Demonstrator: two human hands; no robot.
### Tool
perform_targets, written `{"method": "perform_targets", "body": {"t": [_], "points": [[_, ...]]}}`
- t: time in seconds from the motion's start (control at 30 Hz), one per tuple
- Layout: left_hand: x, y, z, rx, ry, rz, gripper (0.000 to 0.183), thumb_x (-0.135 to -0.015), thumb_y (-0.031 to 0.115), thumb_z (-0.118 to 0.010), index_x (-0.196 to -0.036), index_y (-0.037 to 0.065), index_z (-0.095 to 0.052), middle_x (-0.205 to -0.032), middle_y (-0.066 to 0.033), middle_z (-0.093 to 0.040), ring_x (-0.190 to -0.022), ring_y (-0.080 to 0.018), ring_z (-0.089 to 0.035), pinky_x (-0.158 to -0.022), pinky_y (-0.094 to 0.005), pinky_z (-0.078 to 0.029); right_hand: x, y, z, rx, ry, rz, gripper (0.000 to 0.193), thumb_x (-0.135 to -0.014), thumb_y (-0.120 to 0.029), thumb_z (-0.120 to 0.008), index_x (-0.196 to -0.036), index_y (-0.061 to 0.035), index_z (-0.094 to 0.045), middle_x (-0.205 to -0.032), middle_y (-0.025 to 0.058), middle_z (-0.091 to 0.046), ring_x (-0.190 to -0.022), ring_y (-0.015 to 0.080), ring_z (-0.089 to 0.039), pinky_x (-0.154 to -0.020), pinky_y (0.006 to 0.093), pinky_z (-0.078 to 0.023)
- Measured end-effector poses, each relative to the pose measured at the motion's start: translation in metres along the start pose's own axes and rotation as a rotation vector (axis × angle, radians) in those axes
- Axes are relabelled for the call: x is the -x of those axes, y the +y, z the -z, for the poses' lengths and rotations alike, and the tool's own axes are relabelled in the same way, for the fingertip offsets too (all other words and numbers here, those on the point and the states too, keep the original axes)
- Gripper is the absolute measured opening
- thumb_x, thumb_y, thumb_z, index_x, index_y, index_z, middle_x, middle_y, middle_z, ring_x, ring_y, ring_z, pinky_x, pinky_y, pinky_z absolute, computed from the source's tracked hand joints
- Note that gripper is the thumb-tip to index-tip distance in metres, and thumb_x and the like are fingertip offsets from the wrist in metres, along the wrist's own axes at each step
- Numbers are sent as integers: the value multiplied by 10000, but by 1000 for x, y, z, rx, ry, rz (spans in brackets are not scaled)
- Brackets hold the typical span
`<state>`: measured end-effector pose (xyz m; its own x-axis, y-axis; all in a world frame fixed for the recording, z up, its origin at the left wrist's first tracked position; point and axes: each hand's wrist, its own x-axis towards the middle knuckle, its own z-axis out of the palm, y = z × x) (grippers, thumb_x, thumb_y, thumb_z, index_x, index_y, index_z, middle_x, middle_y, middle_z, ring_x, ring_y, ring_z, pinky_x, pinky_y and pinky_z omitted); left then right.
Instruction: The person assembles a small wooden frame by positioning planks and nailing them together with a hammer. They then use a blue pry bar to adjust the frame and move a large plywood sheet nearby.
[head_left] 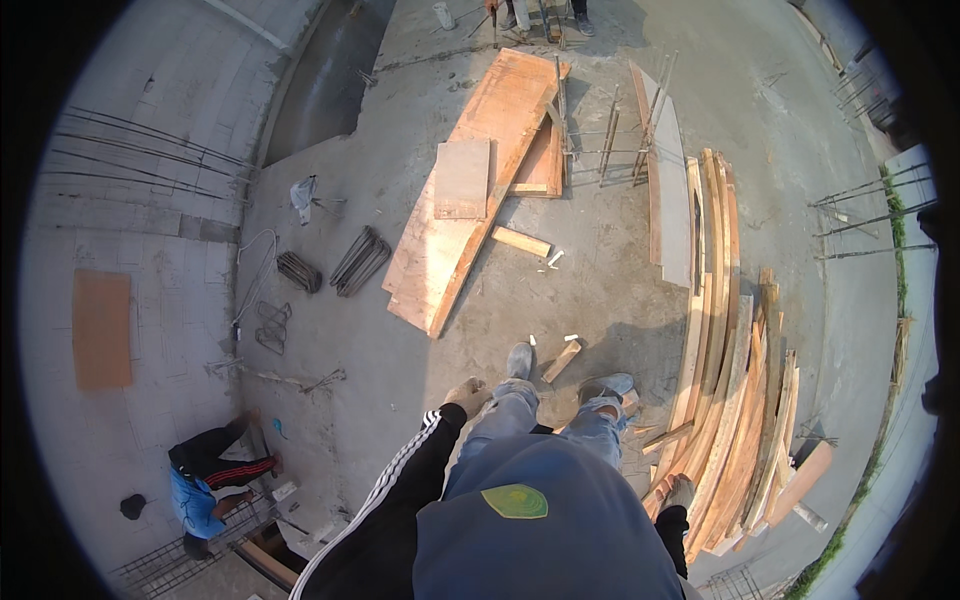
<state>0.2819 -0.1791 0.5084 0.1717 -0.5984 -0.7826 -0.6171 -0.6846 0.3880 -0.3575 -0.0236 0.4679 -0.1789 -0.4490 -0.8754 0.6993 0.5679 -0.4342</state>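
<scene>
Many long planks (742,430) on grey concrete (385,375)

We wore a dark slate-blue top (570,535), with a single patch (514,502) on the left of the chest, its ground yellow-green and its emblem too small to make out. Below the top came our faded light-blue jeans (511,412), ragged and torn open on the right leg, then grey shoes (520,361) with rounded toes.
</scene>
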Motion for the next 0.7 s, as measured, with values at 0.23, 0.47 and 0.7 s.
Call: {"method": "perform_targets", "body": {"t": [0.23,0.47,0.7], "points": [[-21,-156,52,236,238,76,335,-876,373,-659,-943,47,-705,-819,-81,-700,-795,-214,-669,-727,-366,-520,66,100,-139,530,30,-53,235,-960,-124,-552,-1189,-157,-592,-948,49,-678,-739,251,-664,-609,415,-504],[-48,-244,69,657,202,160,429,-845,456,-666,-916,35,-714,-931,-168,-740,-933,-310,-710,-855,-398,-522,114,77,-311,852,-45,220,264,-939,1,-547,-1200,9,-592,-998,111,-671,-807,209,-666,-689,340,-556],[-73,-262,70,526,-53,72,325,-924,337,-663,-969,17,-694,-950,-62,-739,-847,-184,-659,-806,-328,-541,264,-6,-573,1400,-766,1504,447,-827,-118,-762,-1246,-49,-622,-1059,174,-676,-851,384,-671,-708,414,-576]]}}
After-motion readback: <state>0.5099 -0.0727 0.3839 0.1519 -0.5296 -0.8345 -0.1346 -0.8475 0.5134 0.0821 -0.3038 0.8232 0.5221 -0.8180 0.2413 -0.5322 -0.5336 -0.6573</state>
